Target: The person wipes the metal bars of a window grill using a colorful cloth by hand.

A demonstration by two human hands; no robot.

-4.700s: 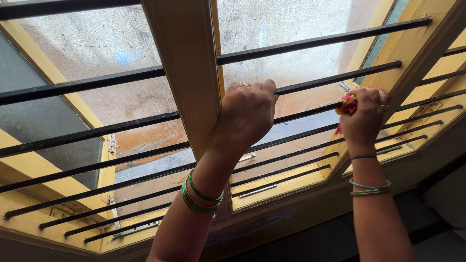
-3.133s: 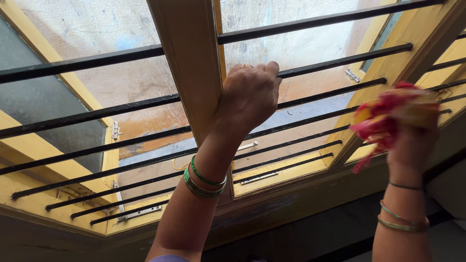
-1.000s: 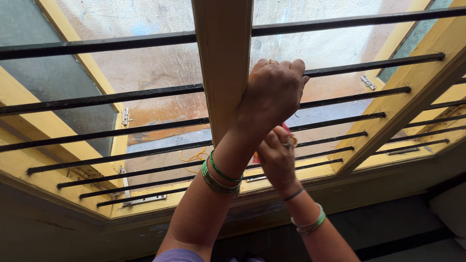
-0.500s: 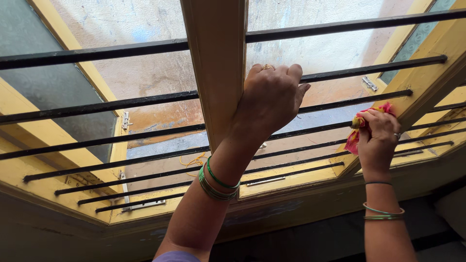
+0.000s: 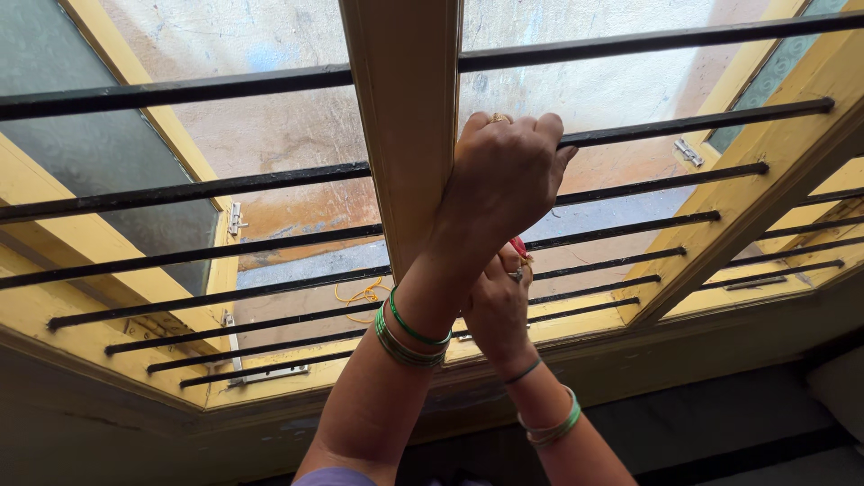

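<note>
The left hand (image 5: 504, 175) is wrapped around a thin black metal bar (image 5: 693, 121), its fingers (image 5: 531, 126) curled together over the top, right beside the wide cream wooden post (image 5: 405, 117) at its 9 o'clock. A gold ring sits on one finger, and smooth green and gold bangles (image 5: 409, 333) ring the wrist.

The right hand (image 5: 495, 306) lies at 6 o'clock from the left, partly hidden behind the left wrist. Its fingers are clamped on a crumpled red cloth (image 5: 519, 247), of which only a small soft fold shows at 12 o'clock of the hand, against a lower bar (image 5: 621, 231). A thin dark thread and green bangles circle that wrist.

The bars are slim, straight and matt, running across a yellow painted frame (image 5: 747, 216) with chipped, scuffed paint. Behind them stands a rough, stained plaster wall (image 5: 297, 126). Small silver bolt latches (image 5: 236, 219) sit on the frame at 9 o'clock and, near the top bar, at 2 o'clock.
</note>
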